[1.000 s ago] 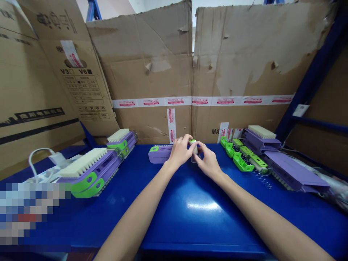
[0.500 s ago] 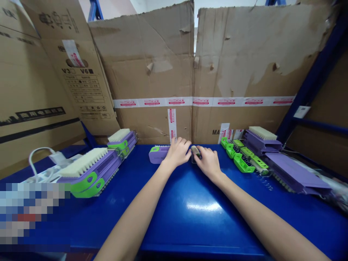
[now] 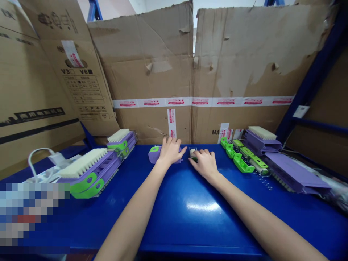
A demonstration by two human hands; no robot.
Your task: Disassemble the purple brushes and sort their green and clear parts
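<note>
My left hand lies over a purple brush body with a green end, near the back of the blue table. Its fingers reach forward and its thumb sticks out to the right, apart from them. How firmly it touches the body is hidden. In my right hand, the fingers and thumb close round a small clear piece with a pale rounded part and some green, held just above or on the table. The hand covers much of this piece.
Purple-and-green brushes with pale bristles lie at left beside a white power strip. At right are green clips, green-topped pieces, springs and purple housings. Cardboard walls the back.
My left hand has shifted left over the purple brush body, its thumb spreading away. My right hand has turned slightly, and more of the clear piece now shows.
</note>
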